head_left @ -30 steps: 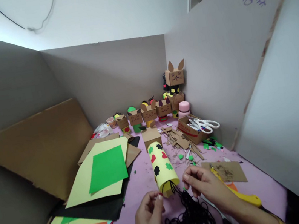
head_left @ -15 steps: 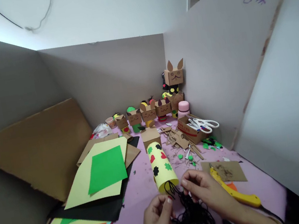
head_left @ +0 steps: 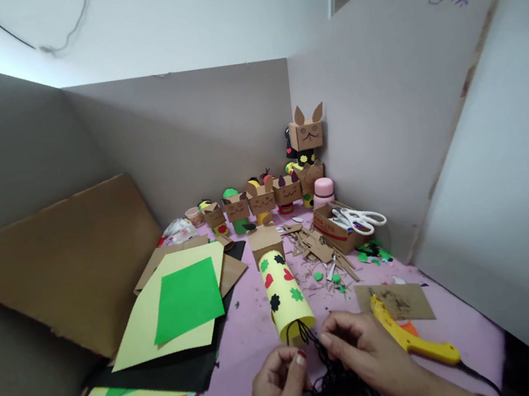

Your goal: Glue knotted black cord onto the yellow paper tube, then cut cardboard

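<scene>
A tangled bundle of black cord lies at the near edge of the table, between my two hands. My left hand is closed in a pinch on the cord at its left side. On the other side, my right hand pinches the cord too, thumb against fingers. Loops of the cord reach up to the open near end of a yellow paper tube, which lies on its side. Red hearts and green and black flowers decorate the tube. A cardboard box head sits at its far end.
A yellow hot glue gun rests on a cardboard piece at right. Coloured paper sheets lie left. Cardboard scraps, white scissors in a box, and several cardboard animal figures stand farther back.
My right hand has moved slightly down and left, with the cord still in its pinch. My left hand stays nearly in place. The view has shifted a little.
</scene>
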`<state>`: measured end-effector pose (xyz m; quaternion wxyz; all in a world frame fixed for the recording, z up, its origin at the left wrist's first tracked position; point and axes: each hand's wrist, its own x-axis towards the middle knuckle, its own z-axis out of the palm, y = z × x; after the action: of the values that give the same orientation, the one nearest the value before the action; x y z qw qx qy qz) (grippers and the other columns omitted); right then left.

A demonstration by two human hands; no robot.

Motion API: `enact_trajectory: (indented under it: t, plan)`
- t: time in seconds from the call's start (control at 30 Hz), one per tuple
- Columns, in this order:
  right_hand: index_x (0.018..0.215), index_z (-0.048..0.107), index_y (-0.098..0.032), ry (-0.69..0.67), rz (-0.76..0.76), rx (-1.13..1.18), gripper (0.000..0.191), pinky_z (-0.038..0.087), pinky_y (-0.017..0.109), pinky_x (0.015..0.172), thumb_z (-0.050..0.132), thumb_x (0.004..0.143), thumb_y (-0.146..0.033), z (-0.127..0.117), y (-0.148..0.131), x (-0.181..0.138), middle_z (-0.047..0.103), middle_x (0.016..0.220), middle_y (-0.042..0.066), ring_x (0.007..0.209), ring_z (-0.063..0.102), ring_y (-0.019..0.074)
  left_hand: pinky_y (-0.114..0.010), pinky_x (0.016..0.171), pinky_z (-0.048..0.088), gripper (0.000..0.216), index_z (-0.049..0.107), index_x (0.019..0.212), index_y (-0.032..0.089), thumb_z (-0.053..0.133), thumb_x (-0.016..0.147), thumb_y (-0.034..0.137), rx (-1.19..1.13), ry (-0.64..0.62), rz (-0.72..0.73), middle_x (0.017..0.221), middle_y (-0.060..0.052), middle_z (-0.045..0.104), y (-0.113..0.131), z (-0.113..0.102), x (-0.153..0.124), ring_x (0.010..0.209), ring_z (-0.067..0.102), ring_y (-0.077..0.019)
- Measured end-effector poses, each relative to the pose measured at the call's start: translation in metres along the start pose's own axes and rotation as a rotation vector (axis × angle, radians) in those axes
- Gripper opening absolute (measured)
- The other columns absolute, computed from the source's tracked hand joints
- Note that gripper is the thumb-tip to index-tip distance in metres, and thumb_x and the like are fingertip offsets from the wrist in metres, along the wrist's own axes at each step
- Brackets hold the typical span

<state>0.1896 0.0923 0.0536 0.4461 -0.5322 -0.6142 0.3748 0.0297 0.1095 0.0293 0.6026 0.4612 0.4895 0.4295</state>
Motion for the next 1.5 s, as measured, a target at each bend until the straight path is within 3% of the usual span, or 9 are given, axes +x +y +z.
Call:
enact_trajectory:
  t: [0.17, 0.3, 0.63, 0.83, 1.0, 1.17, 1.37, 1.5]
  plan:
    - [0.070, 0.059, -0.018, 0.005, 0.025, -0.018, 0.023, 0.035, 0.023, 0.050, 0.051, 0.083, -0.034, -0.002, 0.004, -0.002, 0.056, 0.059, -0.001, 0.053, 0.047, 0.0123, -0.018, 0.039, 0.022, 0.050, 0.061, 0.089, 0.014, 0.068, 0.060, 0.054, -0.035, 0.157, 0.010, 0.048, 0.007, 0.050, -0.009, -0.010, -0.001, 0.039, 0.033, -0.0055]
    - [0.069, 0.059, -0.018, -0.001, 0.046, -0.011, 0.024, 0.035, 0.023, 0.050, 0.050, 0.084, -0.035, -0.001, 0.008, -0.003, 0.056, 0.059, 0.000, 0.053, 0.047, 0.0124, -0.018, 0.038, 0.020, 0.064, 0.057, 0.102, 0.011, 0.068, 0.057, 0.055, -0.080, 0.078, -0.088, 0.045, 0.007, 0.051, -0.017, -0.009, 0.003, 0.035, 0.033, -0.0046]
    - [0.069, 0.058, -0.017, -0.006, 0.055, -0.006, 0.025, 0.034, 0.023, 0.050, 0.051, 0.083, -0.036, -0.001, 0.013, -0.005, 0.052, 0.058, -0.001, 0.053, 0.045, 0.0119, -0.016, 0.036, 0.012, 0.051, 0.054, 0.072, 0.016, 0.072, 0.049, 0.058, -0.138, 0.023, -0.180, 0.037, 0.011, 0.042, -0.011, 0.003, 0.007, 0.031, 0.023, -0.0014]
    - [0.073, 0.059, -0.017, -0.020, 0.064, 0.044, 0.024, 0.036, 0.022, 0.049, 0.051, 0.083, -0.038, 0.001, 0.015, -0.003, 0.053, 0.059, -0.001, 0.052, 0.046, 0.0115, -0.017, 0.038, 0.017, 0.047, 0.059, 0.069, 0.014, 0.070, 0.054, 0.057, -0.052, 0.006, -0.091, 0.040, 0.007, 0.047, -0.014, 0.001, 0.001, 0.034, 0.029, -0.0032]
    - [0.078, 0.060, -0.017, -0.021, 0.089, 0.090, 0.021, 0.037, 0.022, 0.048, 0.054, 0.081, -0.037, 0.005, 0.011, -0.001, 0.053, 0.060, -0.001, 0.054, 0.046, 0.0119, -0.019, 0.039, 0.024, 0.045, 0.063, 0.072, 0.015, 0.068, 0.058, 0.057, 0.011, -0.002, -0.010, 0.044, 0.006, 0.048, 0.002, 0.005, -0.002, 0.039, 0.034, -0.0070]
    - [0.077, 0.059, -0.016, -0.010, 0.076, 0.100, 0.021, 0.037, 0.022, 0.048, 0.054, 0.081, -0.036, 0.006, 0.008, 0.001, 0.053, 0.059, -0.001, 0.053, 0.046, 0.0116, -0.021, 0.049, 0.038, 0.030, 0.068, 0.074, 0.016, 0.062, 0.070, 0.045, 0.197, -0.019, 0.198, 0.052, 0.001, 0.055, 0.018, 0.009, -0.006, 0.051, 0.049, -0.0129]
    - [0.072, 0.059, -0.017, 0.032, 0.002, 0.060, 0.021, 0.038, 0.022, 0.050, 0.055, 0.081, -0.035, 0.005, 0.000, 0.002, 0.058, 0.061, 0.000, 0.056, 0.049, 0.0124, -0.024, 0.057, 0.044, 0.021, 0.071, 0.080, 0.020, 0.055, 0.079, 0.033, 0.472, -0.045, 0.383, 0.067, -0.006, 0.069, 0.023, 0.013, -0.009, 0.061, 0.061, -0.0190]
    - [0.072, 0.059, -0.017, 0.045, 0.036, 0.035, 0.019, 0.036, 0.022, 0.048, 0.059, 0.078, -0.035, 0.008, -0.003, 0.005, 0.054, 0.057, -0.002, 0.052, 0.045, 0.0113, -0.027, 0.065, 0.047, 0.021, 0.072, 0.087, 0.024, 0.054, 0.079, 0.030, 0.546, -0.029, 0.480, 0.080, -0.008, 0.073, 0.021, 0.010, -0.009, 0.072, 0.066, -0.0231]
